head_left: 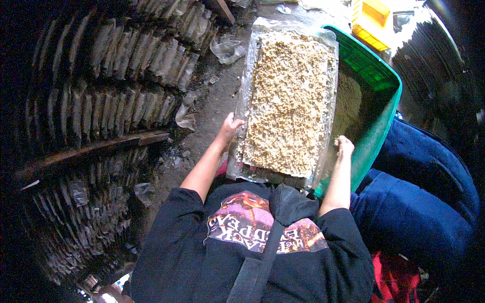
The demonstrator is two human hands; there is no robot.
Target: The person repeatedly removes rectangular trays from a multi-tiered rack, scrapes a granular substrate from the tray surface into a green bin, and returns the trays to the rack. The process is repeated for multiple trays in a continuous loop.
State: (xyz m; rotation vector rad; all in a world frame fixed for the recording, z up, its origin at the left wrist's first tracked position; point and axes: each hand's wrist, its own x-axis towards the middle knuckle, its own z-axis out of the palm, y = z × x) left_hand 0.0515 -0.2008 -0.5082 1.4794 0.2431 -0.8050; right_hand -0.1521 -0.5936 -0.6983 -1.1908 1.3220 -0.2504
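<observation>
A long flat tray [242, 151] lined with clear plastic is in front of me, its length running away from my body. A thick layer of crumbly beige material [290, 101] covers it. My left hand [231, 129] is closed on the tray's left edge, thumb on top. Beside the right edge, my right hand [344, 146] is curled over the green tub; whether it touches the tray or holds crumbs is unclear. Powdery tan material [348, 101] lies inside the green tub [396, 86], partly hidden under the tray.
Stacks of thin flat sheets or trays [131, 55] line the left side, with a wooden plank [151, 138] among them. Plastic scraps [227, 49] lie on the dark ground. A yellow crate [372, 22] stands at the far right. Blue fabric [414, 197] bulges at my right.
</observation>
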